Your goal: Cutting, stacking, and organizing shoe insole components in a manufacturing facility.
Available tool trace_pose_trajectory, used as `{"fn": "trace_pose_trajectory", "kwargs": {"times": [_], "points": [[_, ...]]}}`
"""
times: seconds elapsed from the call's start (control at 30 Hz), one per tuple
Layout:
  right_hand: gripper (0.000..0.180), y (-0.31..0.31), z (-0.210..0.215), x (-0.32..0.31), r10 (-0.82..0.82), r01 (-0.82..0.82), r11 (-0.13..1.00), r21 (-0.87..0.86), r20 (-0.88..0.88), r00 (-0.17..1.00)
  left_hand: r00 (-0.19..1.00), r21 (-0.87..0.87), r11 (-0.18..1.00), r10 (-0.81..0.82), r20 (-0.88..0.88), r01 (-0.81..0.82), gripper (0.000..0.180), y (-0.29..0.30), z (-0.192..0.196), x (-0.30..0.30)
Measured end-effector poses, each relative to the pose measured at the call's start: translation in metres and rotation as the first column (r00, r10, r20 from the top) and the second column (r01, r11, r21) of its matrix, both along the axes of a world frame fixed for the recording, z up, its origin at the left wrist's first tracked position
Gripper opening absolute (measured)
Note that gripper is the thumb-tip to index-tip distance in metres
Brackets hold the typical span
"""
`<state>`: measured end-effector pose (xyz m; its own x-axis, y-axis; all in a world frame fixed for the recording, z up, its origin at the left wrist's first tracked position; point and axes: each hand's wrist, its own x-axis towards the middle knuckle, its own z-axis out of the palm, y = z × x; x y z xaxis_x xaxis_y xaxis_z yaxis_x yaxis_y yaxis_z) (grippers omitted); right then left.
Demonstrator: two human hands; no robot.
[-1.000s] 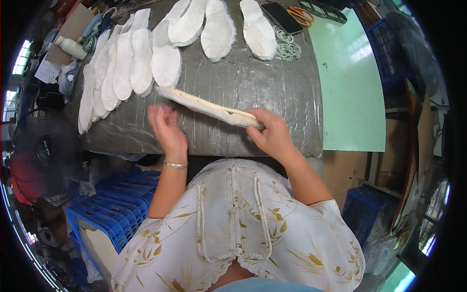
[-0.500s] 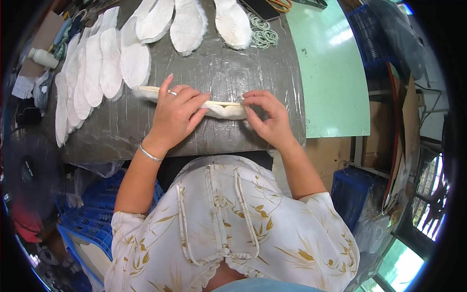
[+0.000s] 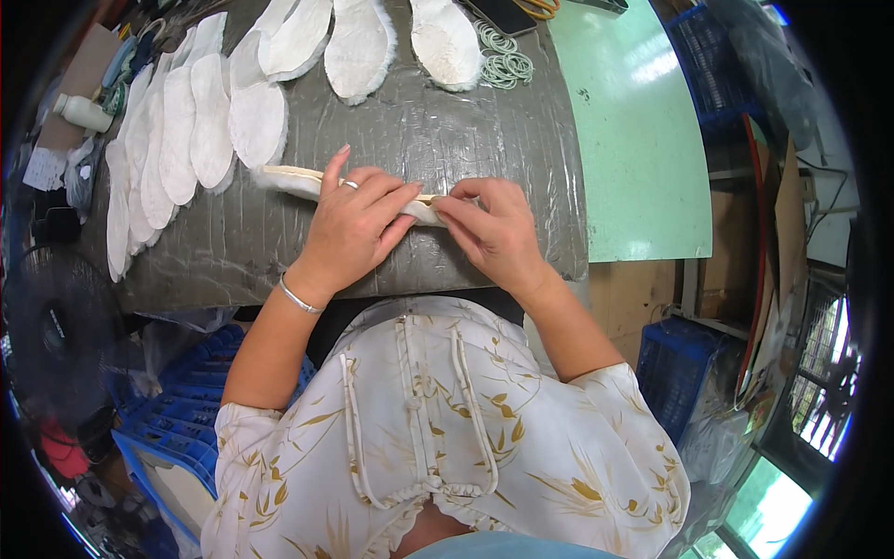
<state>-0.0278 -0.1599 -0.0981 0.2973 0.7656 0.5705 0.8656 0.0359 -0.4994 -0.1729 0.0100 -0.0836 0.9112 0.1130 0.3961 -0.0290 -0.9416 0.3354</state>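
Observation:
Both hands hold a white fleecy insole point(image 3: 296, 184) edgewise, just above the dark plastic-covered table. Its cream-coloured edge faces up, and its long side runs from left to right. My left hand point(image 3: 358, 219) is closed on the middle of the insole, thumb on the near side, one finger raised. My right hand point(image 3: 494, 228) pinches the edge towards the right end, thumb against fingertips, close beside the left fingers. That right end is partly hidden behind the right hand. Further white insoles point(image 3: 258, 112) lie in an overlapping row beyond and to the left.
Pale green rubber bands point(image 3: 506, 70) and a dark phone point(image 3: 506, 14) lie at the table's far side. A green board point(image 3: 643, 140) adjoins on the right. A black fan point(image 3: 60, 321) stands at the left, near a blue crate point(image 3: 177, 419). Another blue crate point(image 3: 680, 373) sits low right.
My right hand has moved left along the insole's edge, nearer the left hand. The left hand has shifted slightly right, still gripping.

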Motion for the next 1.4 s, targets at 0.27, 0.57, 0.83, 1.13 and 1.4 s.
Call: {"fn": "trace_pose_trajectory", "kwargs": {"times": [0.27,0.57,0.83,1.13,1.4], "points": [[0.018,0.012,0.007,-0.001,0.070,-0.059,0.996,-0.060,0.203,0.977,1.000,-0.039,0.999,-0.007,0.015,0.008,0.036,0.002,-0.003,-0.004],[0.021,0.013,0.016,-0.001,0.118,-0.079,0.982,-0.173,0.227,0.967,0.998,0.017,1.000,-0.010,0.064,0.009,0.025,-0.004,-0.012,-0.001],[0.028,0.001,0.000,0.001,0.006,-0.010,0.999,-0.050,-0.081,0.997,0.999,-0.015,1.000,0.001,0.041,-0.001,0.026,0.000,-0.007,0.004],[0.026,-0.027,-0.003,0.003,-0.140,0.125,0.988,-0.086,-0.211,0.967,0.999,-0.022,1.000,0.005,0.035,-0.004,0.025,-0.003,-0.003,0.006],[0.029,-0.018,-0.007,0.005,-0.105,0.104,0.994,-0.018,-0.203,0.974,0.999,0.019,0.999,0.032,0.033,-0.032,0.039,-0.016,0.006,0.013]]}}
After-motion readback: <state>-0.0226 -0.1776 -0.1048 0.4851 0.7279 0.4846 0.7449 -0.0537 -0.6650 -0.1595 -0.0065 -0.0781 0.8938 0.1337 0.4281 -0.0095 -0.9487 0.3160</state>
